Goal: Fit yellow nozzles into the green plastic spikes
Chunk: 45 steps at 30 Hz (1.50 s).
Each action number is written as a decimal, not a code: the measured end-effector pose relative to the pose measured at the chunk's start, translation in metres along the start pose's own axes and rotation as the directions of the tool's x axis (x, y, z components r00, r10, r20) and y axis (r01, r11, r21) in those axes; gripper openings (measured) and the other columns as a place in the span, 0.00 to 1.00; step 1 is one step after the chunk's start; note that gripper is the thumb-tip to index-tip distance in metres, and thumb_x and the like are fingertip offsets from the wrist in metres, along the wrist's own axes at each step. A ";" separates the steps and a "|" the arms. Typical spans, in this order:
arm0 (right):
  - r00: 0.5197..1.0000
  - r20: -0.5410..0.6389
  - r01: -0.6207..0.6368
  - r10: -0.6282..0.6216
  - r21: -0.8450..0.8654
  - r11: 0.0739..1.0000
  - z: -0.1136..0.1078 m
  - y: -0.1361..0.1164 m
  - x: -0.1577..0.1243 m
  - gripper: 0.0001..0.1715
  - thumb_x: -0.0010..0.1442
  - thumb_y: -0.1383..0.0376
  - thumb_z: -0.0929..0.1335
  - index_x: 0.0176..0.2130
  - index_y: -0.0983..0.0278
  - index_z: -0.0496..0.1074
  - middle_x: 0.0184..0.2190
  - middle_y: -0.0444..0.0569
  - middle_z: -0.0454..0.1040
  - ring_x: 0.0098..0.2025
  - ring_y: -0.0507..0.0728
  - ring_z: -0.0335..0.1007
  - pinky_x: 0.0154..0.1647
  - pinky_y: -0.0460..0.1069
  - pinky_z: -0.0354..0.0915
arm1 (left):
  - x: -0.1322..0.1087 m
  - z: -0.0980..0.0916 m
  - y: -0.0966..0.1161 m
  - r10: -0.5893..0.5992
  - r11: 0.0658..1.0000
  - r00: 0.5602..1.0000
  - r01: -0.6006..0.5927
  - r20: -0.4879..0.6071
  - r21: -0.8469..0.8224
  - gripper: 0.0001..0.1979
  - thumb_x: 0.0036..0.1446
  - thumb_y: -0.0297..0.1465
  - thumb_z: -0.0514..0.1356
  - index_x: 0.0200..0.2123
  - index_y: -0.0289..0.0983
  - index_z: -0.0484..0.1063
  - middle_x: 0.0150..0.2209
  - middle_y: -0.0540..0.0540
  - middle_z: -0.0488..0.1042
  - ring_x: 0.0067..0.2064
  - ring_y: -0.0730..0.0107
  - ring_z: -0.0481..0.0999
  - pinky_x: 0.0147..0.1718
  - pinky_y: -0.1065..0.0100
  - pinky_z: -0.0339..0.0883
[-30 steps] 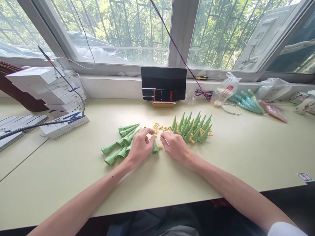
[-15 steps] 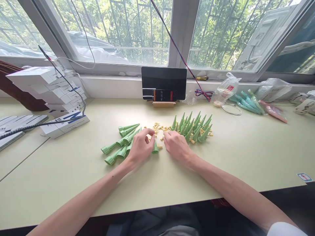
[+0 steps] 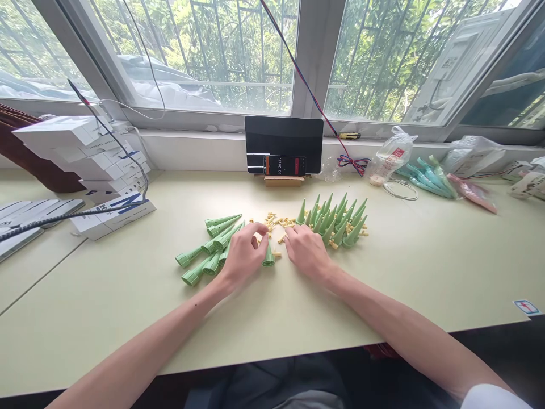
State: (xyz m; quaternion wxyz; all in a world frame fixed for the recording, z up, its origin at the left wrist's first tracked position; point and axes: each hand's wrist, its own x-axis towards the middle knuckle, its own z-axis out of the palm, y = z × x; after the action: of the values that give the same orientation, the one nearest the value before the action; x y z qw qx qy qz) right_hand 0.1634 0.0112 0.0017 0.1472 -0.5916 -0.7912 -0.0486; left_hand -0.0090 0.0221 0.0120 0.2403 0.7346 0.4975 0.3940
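Observation:
My left hand (image 3: 247, 249) is closed around a green plastic watering spike (image 3: 268, 260), with the spike's wide collar toward me. A small yellow valve piece (image 3: 277, 254) sticks out from that spike's right side. My right hand (image 3: 307, 250) is curled palm down, its fingertips at the edge of a scatter of small yellow pieces (image 3: 272, 218); what they pinch, if anything, is hidden. Several green spikes (image 3: 212, 245) lie on their sides left of my left hand. Beyond my right hand, a group of green spikes (image 3: 340, 220) stands tip up, some with yellow pieces at their bases.
A phone (image 3: 284, 165) showing a timer leans on a dark tablet (image 3: 284, 136) at the back of the table. White boxes (image 3: 106, 153) are stacked at the left with a black cable (image 3: 63, 217) across them. Plastic bags (image 3: 394, 153) lie at the back right.
My right hand has shifted very slightly up and to the right. The left hand and its spike have stayed in place.

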 end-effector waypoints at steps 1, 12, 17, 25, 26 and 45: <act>1.000 -0.004 0.002 -0.002 0.006 1.000 0.001 0.001 0.000 0.10 0.69 0.66 0.61 0.39 0.65 0.70 0.38 0.56 0.75 0.41 0.61 0.70 0.31 0.50 0.64 | 0.000 0.000 0.000 0.000 1.000 1.000 0.000 -0.001 -0.002 0.06 0.59 0.33 0.56 0.35 0.39 0.71 0.37 0.50 0.76 0.20 0.78 0.62 0.22 0.70 0.59; 0.993 -0.106 0.074 -0.058 0.155 0.985 0.005 0.000 -0.001 0.10 0.69 0.68 0.60 0.40 0.65 0.70 0.38 0.55 0.73 0.42 0.60 0.68 0.36 0.50 0.66 | -0.001 -0.001 0.002 0.004 1.000 0.999 -0.004 -0.044 -0.015 0.05 0.59 0.32 0.56 0.35 0.39 0.71 0.36 0.51 0.75 0.20 0.79 0.61 0.21 0.71 0.57; 0.975 -0.186 0.182 -0.124 0.339 0.923 0.011 0.001 -0.001 0.11 0.67 0.71 0.61 0.48 0.67 0.68 0.45 0.56 0.72 0.50 0.60 0.67 0.47 0.52 0.68 | -0.001 -0.001 0.003 0.019 0.999 0.996 -0.022 -0.082 -0.045 0.05 0.59 0.32 0.57 0.35 0.39 0.71 0.35 0.50 0.75 0.20 0.80 0.60 0.21 0.71 0.57; 0.974 -0.210 0.172 -0.089 0.417 0.892 0.021 0.006 0.001 0.21 0.66 0.73 0.60 0.57 0.69 0.63 0.50 0.60 0.71 0.55 0.63 0.66 0.56 0.59 0.67 | 0.000 -0.002 0.003 0.028 0.998 0.996 -0.032 -0.091 -0.048 0.05 0.59 0.33 0.57 0.34 0.39 0.70 0.35 0.50 0.75 0.20 0.80 0.60 0.21 0.71 0.58; 0.974 -0.210 0.166 -0.082 0.423 0.891 0.022 0.006 0.002 0.22 0.66 0.73 0.60 0.58 0.70 0.62 0.51 0.61 0.70 0.56 0.63 0.66 0.57 0.59 0.67 | 0.000 -0.002 0.003 0.027 0.998 0.996 -0.032 -0.090 -0.048 0.05 0.59 0.33 0.57 0.34 0.39 0.70 0.36 0.50 0.75 0.20 0.80 0.61 0.21 0.71 0.58; 0.984 -0.178 0.114 -0.025 0.510 0.852 0.022 0.006 0.003 0.26 0.66 0.71 0.60 0.62 0.68 0.58 0.52 0.61 0.69 0.58 0.63 0.65 0.58 0.60 0.66 | 0.001 -0.002 0.002 0.011 0.999 0.997 -0.015 -0.077 -0.051 0.05 0.60 0.33 0.57 0.37 0.39 0.71 0.37 0.49 0.75 0.20 0.79 0.63 0.21 0.71 0.60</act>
State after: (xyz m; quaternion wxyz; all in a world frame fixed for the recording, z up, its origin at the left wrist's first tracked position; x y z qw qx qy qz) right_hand 0.1648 0.0214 -0.0185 0.3639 -0.4949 -0.7810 0.1122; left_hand -0.0092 0.0222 0.0146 0.2373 0.7158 0.4911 0.4360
